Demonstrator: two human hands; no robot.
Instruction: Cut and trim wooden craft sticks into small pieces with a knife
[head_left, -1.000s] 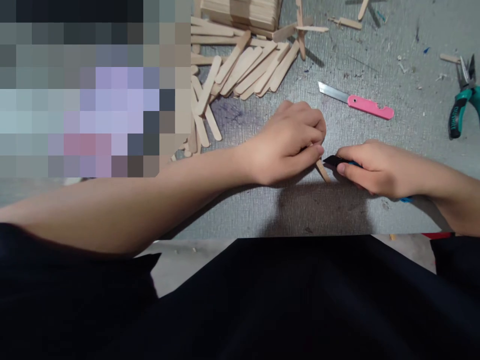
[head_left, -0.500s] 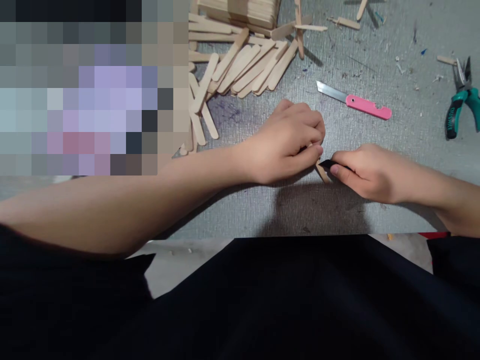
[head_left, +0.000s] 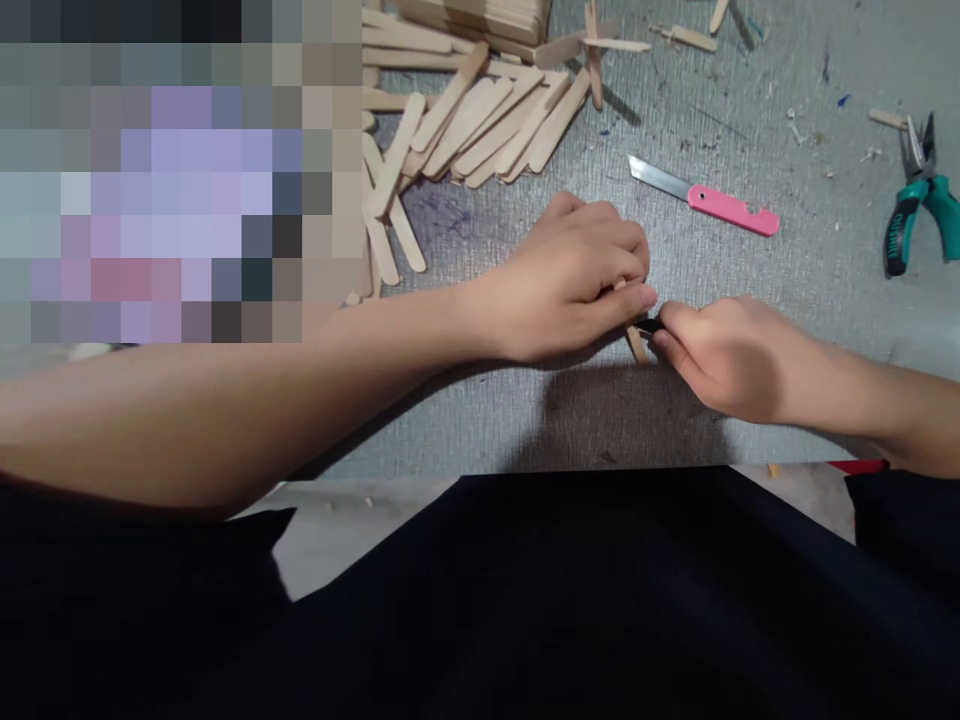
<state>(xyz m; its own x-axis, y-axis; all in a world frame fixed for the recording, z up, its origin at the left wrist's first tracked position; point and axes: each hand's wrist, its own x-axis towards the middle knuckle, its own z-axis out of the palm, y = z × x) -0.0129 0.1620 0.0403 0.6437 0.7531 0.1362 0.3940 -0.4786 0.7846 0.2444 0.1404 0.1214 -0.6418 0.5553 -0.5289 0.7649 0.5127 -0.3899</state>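
My left hand (head_left: 574,275) is closed over a narrow wooden craft stick (head_left: 637,344), pressing it to the table; only the stick's near end shows below the thumb. Just to its right, my right hand (head_left: 724,355) grips a small black knife (head_left: 649,325), mostly hidden by the fingers. Its dark tip meets the stick close to my left thumb. Beyond both hands lies a pink folding knife (head_left: 731,210) with its blade out, touched by neither.
Loose craft sticks (head_left: 480,130) are heaped at the upper left, below a stacked block of sticks (head_left: 480,20). A cross of joined sticks (head_left: 593,55) stands near them. Teal pliers (head_left: 919,200) rest at the right, with scraps about. A blurred patch covers the upper left.
My right hand has turned slightly, and the knife tip has shifted a little left against the stick. My left thumb reaches further over it. The whole view has drifted slightly.
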